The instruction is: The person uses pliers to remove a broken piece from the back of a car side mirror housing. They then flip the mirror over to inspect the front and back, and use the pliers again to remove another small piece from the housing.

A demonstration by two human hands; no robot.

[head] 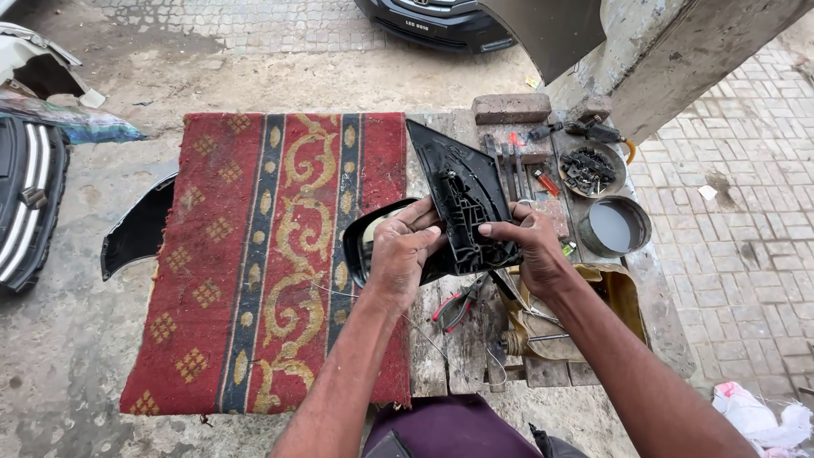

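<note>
Both my hands hold a black plastic car side-mirror assembly (458, 191) over a low wooden table (441, 339). My left hand (403, 250) grips its lower left, where the rounded mirror housing (360, 242) shows. My right hand (530, 242) grips the right edge of the ribbed inner frame, fingers curled on it. The triangular mount end points up and away from me.
A red patterned rug (254, 254) covers the table's left part. Red-handled pliers (458, 309) lie under the mirror. Hand tools (517, 170), a brick (511, 108), a bowl of dark parts (589, 170) and a metal tin (615, 227) sit at the right. A black bumper part (136, 229) lies left.
</note>
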